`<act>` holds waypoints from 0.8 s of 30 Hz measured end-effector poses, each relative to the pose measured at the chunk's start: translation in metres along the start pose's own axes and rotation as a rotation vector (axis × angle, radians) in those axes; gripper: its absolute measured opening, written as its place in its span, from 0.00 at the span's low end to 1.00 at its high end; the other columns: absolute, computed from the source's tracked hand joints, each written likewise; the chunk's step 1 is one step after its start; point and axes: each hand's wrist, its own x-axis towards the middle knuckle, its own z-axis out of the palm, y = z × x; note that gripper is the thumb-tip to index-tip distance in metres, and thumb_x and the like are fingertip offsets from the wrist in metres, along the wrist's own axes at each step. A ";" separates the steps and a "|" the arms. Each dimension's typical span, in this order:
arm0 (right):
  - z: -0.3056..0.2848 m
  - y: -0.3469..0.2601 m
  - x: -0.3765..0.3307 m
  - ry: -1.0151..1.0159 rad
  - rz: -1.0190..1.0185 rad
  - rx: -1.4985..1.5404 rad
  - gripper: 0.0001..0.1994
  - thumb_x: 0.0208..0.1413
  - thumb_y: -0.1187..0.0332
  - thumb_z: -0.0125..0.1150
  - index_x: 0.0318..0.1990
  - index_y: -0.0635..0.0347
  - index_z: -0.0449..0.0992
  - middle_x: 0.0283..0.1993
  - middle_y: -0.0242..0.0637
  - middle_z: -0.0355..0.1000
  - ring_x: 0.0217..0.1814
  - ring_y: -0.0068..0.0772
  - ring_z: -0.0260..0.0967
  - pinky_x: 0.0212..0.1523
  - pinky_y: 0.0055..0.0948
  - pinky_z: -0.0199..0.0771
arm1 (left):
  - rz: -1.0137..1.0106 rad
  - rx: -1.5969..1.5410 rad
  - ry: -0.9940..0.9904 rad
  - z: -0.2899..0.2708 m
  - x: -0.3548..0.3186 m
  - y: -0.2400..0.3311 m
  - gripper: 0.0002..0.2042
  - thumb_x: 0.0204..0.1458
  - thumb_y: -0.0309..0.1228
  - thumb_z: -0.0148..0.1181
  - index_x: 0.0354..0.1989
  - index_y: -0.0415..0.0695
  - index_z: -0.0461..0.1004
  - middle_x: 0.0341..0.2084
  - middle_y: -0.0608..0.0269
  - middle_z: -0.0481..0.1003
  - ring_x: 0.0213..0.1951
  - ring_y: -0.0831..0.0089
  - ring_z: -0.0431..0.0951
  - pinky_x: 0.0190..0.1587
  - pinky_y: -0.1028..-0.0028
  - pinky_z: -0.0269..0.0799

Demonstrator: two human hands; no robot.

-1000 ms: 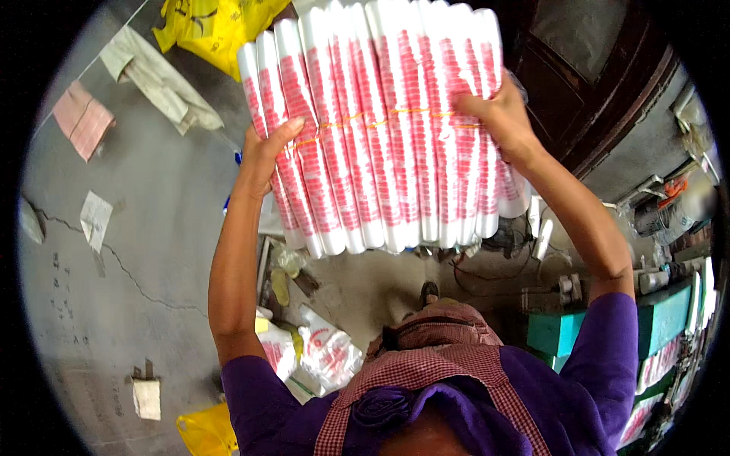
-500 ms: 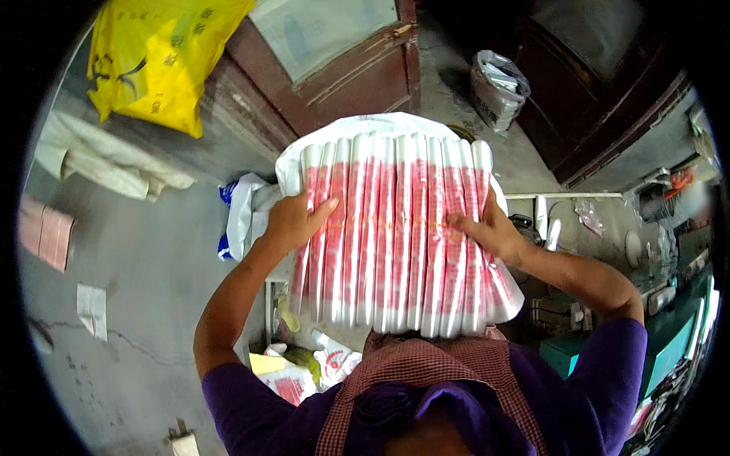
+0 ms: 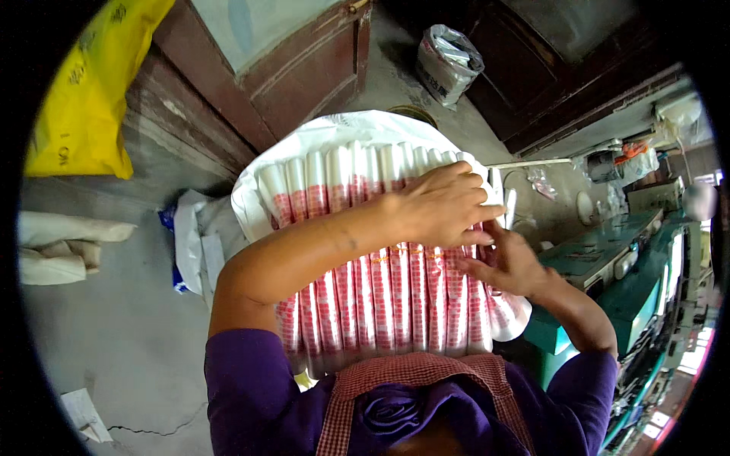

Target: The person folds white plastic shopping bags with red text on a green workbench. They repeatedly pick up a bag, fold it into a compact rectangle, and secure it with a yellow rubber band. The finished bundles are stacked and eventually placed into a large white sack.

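- Nearest: a bundle (image 3: pixel 380 296) of red-and-white paper sleeves lies flat against the person's chest, long axis 12 to 6 o'clock.
- Right hand (image 3: pixel 506 266) grips the bundle's 3 o'clock edge.
- Left hand (image 3: pixel 441 205) presses flat on its top right; neither hand is nearer.
- A white sack (image 3: pixel 304 144) gapes beyond, at 12 o'clock.
- Earlier the hands held opposite edges; now both are at the right.

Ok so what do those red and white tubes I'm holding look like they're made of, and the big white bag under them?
The red and white tubes look like stacked paper cups in thin clear plastic sleeves: a glossy sheen lies over the printed pattern. The white bag looks like woven plastic sacking, matte with stiff creases, though the weave is too fine to confirm.
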 end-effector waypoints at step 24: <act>-0.082 -0.102 0.128 0.363 -0.457 -0.838 0.13 0.48 0.66 0.58 0.40 0.60 0.70 0.29 0.48 0.73 0.35 0.54 0.72 0.35 0.46 0.72 | -0.207 0.121 0.275 0.006 -0.033 -0.048 0.26 0.54 0.55 0.43 0.34 0.44 0.79 0.36 0.51 0.77 0.48 0.56 0.73 0.61 0.53 0.52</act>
